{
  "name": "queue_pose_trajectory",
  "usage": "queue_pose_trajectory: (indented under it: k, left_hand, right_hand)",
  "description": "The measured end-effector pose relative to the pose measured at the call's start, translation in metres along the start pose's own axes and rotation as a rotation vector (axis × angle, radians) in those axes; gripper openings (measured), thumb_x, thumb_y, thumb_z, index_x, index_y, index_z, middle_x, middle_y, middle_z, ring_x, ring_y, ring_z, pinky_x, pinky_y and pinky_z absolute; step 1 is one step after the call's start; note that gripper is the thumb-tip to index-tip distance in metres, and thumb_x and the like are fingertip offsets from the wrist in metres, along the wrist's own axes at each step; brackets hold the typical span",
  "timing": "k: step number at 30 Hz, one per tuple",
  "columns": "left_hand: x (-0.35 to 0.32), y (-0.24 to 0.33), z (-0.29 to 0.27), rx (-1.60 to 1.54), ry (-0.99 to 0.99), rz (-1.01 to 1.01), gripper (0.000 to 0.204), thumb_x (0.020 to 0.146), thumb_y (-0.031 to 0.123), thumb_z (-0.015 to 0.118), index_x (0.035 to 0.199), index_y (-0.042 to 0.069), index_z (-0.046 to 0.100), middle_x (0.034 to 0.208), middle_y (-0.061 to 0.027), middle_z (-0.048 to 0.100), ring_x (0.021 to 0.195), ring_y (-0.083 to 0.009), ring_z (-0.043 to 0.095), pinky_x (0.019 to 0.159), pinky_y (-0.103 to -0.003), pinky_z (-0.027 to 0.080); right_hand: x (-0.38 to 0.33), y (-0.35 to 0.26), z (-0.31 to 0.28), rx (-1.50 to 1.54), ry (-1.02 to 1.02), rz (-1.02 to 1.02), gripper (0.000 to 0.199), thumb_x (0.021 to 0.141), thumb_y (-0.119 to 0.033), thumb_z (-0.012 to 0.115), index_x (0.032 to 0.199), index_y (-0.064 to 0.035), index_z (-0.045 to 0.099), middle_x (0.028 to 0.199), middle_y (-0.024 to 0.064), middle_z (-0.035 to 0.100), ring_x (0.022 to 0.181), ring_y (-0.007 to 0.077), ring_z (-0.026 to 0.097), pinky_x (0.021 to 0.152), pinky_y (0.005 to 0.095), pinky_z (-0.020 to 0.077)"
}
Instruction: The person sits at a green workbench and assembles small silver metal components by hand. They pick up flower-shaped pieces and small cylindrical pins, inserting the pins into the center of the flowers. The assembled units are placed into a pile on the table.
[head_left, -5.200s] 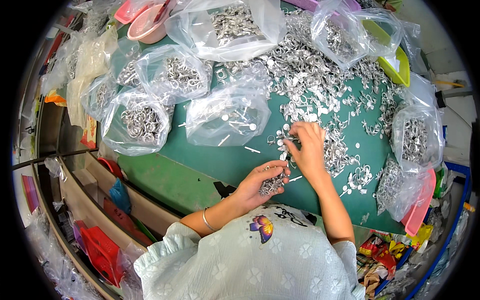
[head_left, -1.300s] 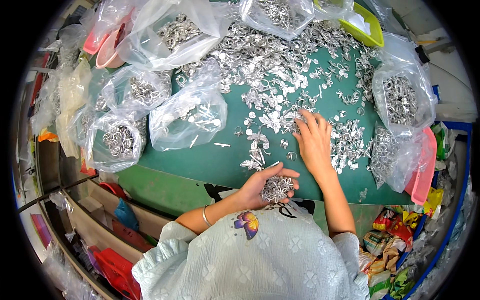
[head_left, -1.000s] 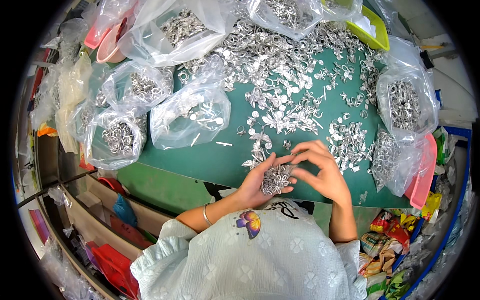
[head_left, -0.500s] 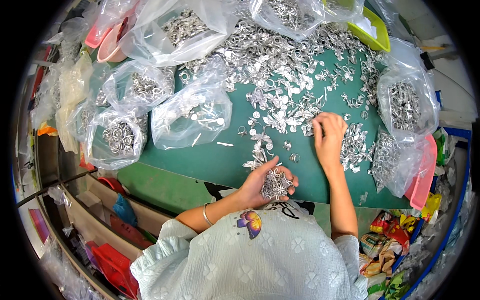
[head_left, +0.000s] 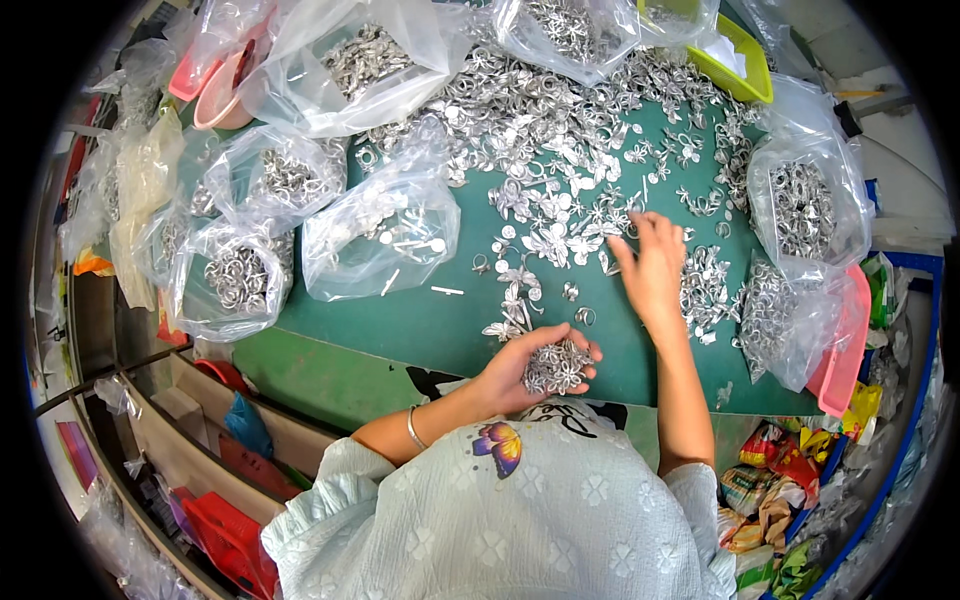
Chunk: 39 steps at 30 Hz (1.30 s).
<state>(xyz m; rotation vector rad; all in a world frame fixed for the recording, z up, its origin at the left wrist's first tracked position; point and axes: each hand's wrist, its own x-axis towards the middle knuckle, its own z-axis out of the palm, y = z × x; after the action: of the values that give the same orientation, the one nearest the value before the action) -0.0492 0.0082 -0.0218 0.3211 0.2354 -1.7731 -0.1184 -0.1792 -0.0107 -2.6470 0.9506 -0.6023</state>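
My left hand [head_left: 512,372], palm up near the table's front edge, cups a heap of silver flower-shaped metal pieces [head_left: 558,367]. Farther right, my right hand [head_left: 652,265] is over the green tabletop with thumb and fingers apart, and I see nothing held in it. Its thumb is close to loose silver flower pieces [head_left: 603,215] at the edge of the scattered pile. A small ring [head_left: 585,317] and another little silver piece [head_left: 570,291] lie between the two hands. Beside my right wrist is a separate group of silver pieces [head_left: 706,290].
A large silver heap [head_left: 530,110] spreads across the back. Clear bags of metal parts stand left [head_left: 240,280], at the back [head_left: 365,65] and right [head_left: 802,210]. A yellow-green basket [head_left: 745,65] sits back right, a pink tray [head_left: 842,345] at the right edge.
The fingers of my right hand have opened out from a bent, pinched pose, and the hand has shifted slightly left. My left hand still cups the pieces, its fingers a little more curled.
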Motion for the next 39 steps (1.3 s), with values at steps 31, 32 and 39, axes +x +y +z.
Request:
queue_pose_trajectory:
  k: [31,32,39]
  left_hand:
    - [0.001,0.001,0.002,0.004,-0.004,-0.014,0.027,0.091,0.026,0.04,0.086,0.003,0.053,0.098,-0.0138,0.053,0.085,-0.023,0.055,0.072,-0.034,0.051]
    - [0.001,0.001,0.003,0.017,0.034,-0.013,0.028,0.091,0.028,0.041,0.089,0.003,0.054,0.099,-0.013,0.054,0.086,-0.0222,0.056,0.072,-0.034,0.051]
    - [0.002,0.009,0.023,0.098,0.146,0.007,0.027,0.089,0.026,0.046,0.1,0.003,0.054,0.103,-0.0124,0.055,0.089,-0.0216,0.058,0.074,-0.035,0.052]
  right_hand:
    - [-0.017,0.009,-0.06,0.169,-0.101,0.061,0.013,0.08,-0.008,0.056,0.09,0.0007,0.058,0.076,0.0121,0.058,0.066,0.0282,0.053,0.065,0.0338,0.0406]
    - [-0.018,0.004,-0.065,0.244,-0.136,0.084,0.014,0.079,-0.007,0.056,0.091,0.0003,0.058,0.077,0.0115,0.058,0.068,0.0268,0.054,0.064,0.0333,0.0409]
    - [-0.026,-0.028,-0.065,0.643,-0.425,-0.036,0.015,0.073,-0.002,0.061,0.088,0.0001,0.059,0.084,0.009,0.058,0.078,0.0198,0.054,0.069,0.0291,0.0409]
